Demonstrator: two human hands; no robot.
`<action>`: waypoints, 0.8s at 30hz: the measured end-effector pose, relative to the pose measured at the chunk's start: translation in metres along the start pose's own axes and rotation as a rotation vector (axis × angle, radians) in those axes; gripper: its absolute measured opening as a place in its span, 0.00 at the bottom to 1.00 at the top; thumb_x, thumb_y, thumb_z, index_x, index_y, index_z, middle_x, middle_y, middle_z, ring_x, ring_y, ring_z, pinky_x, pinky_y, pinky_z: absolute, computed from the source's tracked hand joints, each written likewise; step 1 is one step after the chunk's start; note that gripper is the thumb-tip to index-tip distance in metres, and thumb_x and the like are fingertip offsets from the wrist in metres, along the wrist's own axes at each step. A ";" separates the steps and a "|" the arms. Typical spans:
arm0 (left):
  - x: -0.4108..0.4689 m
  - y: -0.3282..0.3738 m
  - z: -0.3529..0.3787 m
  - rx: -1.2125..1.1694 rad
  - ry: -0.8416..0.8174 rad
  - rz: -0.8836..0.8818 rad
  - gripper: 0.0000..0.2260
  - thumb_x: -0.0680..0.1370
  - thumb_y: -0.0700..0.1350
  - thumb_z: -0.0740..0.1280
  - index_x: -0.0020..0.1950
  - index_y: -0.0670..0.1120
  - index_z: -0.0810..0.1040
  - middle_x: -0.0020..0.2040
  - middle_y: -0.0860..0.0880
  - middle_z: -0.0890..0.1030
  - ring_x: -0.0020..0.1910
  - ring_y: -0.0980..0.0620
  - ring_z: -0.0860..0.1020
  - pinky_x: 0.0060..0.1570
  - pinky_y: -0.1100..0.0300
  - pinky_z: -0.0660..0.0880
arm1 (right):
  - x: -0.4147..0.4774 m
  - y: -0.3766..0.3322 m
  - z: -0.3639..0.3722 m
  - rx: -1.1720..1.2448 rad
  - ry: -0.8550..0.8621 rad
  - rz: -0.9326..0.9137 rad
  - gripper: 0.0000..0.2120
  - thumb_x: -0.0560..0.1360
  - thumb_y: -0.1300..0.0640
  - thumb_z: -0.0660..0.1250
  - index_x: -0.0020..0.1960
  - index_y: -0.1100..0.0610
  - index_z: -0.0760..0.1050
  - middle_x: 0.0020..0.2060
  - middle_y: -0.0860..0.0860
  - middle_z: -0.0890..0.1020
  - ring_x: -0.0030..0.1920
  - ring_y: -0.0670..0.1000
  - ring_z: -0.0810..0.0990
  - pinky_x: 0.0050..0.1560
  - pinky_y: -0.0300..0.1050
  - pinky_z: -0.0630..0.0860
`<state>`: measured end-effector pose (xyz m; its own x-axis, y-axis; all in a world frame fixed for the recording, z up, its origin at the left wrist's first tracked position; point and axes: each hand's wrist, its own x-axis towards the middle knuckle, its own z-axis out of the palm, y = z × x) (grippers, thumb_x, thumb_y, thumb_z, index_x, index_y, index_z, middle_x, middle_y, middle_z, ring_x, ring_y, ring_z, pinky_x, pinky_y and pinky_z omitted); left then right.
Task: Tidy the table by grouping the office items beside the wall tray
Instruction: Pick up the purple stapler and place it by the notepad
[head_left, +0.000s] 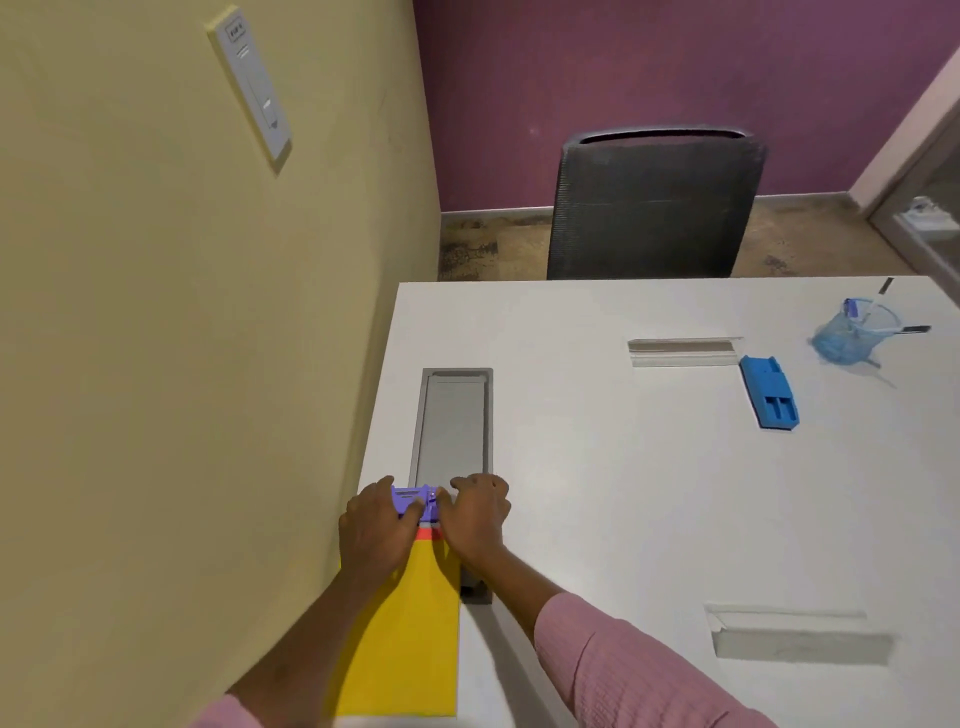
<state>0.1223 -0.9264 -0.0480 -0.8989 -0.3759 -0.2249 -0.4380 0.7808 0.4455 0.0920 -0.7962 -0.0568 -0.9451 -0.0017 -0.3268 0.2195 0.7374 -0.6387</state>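
A small purple office item (415, 502), perhaps a stapler or punch, sits on the top end of a yellow folder (402, 634) beside the wall. My left hand (376, 527) grips its left side with fingers curled over it. My right hand (475, 512) holds its right end. Just beyond them lies the grey recessed tray (452, 426) in the white table (597, 467). Far right are a blue stapler-like item (769, 392) and a blue mesh pen cup (852, 330) with pens.
Two rectangular cut-outs (683, 352) (800, 636) are in the table top. A dark mesh chair (654, 205) stands behind the far edge. The yellow wall (182, 364) with a white switch plate (252, 85) runs along the left.
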 end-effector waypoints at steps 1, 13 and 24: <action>-0.006 0.005 -0.002 0.015 0.016 0.023 0.26 0.76 0.56 0.67 0.69 0.42 0.72 0.64 0.42 0.77 0.60 0.40 0.76 0.60 0.46 0.72 | -0.004 0.003 -0.007 0.008 0.006 0.001 0.21 0.79 0.43 0.61 0.66 0.53 0.75 0.67 0.52 0.73 0.69 0.53 0.65 0.65 0.50 0.67; -0.096 0.101 -0.014 0.081 0.070 0.355 0.28 0.76 0.60 0.64 0.71 0.45 0.68 0.69 0.42 0.73 0.66 0.42 0.72 0.64 0.45 0.70 | -0.089 0.060 -0.116 0.112 0.199 -0.036 0.23 0.79 0.45 0.59 0.71 0.51 0.66 0.69 0.54 0.68 0.72 0.56 0.59 0.68 0.54 0.59; -0.240 0.188 -0.044 0.020 0.109 0.621 0.28 0.78 0.60 0.61 0.73 0.46 0.65 0.72 0.42 0.69 0.69 0.40 0.69 0.67 0.42 0.67 | -0.240 0.110 -0.212 0.068 0.406 -0.017 0.28 0.77 0.41 0.59 0.74 0.50 0.59 0.71 0.56 0.65 0.72 0.58 0.59 0.67 0.55 0.60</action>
<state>0.2553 -0.7115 0.1276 -0.9817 0.1025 0.1603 0.1649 0.8785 0.4484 0.2918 -0.5716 0.0990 -0.9646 0.2626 -0.0232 0.2054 0.6935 -0.6906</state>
